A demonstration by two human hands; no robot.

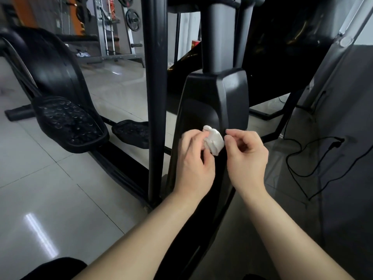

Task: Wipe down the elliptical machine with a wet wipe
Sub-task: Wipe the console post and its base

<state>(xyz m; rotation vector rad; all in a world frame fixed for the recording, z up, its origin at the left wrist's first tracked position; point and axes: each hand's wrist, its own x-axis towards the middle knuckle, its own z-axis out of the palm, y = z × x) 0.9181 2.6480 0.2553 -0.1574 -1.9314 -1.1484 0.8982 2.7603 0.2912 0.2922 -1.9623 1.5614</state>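
Left fingers (pixel 203 138): curled, pinching the left side of the white crumpled wet wipe (pixel 214 141).
Right fingers (pixel 232 133): curled, with the thumb and forefinger tips closed on the wipe's right edge.
Wipe: bunched into a small wad, held between both hands at the centre of the frame and just in front of the machine's dark front cover. Whether it touches the cover cannot be told.
Left hand (pixel 193 158): back toward the camera, with the bare forearm running down to the lower left.
Right hand (pixel 247 158): just beside the left one, level with it, with the bare forearm running down to the lower right.
Black elliptical machine (pixel 232 98): its moulded plastic column cover stands directly behind the hands and narrows upward into a round post.
Black upright bar (pixel 155 98): left of the cover, running from the top edge of the frame down to the base rail.
Black studded foot pedals (pixel 68 124): at centre left, one large and near, with a second (pixel 133 131) closer to the bar.
Curved black wheel housing (pixel 52 63): upper left, behind the pedals.
Glossy pale tiled floor (pixel 50 188): under the machine, across the left of the frame.
Thin black cable (pixel 298 158): looped at the right, against the grey wall.
Grey weight rack with black plates (pixel 132 19): far upper left.
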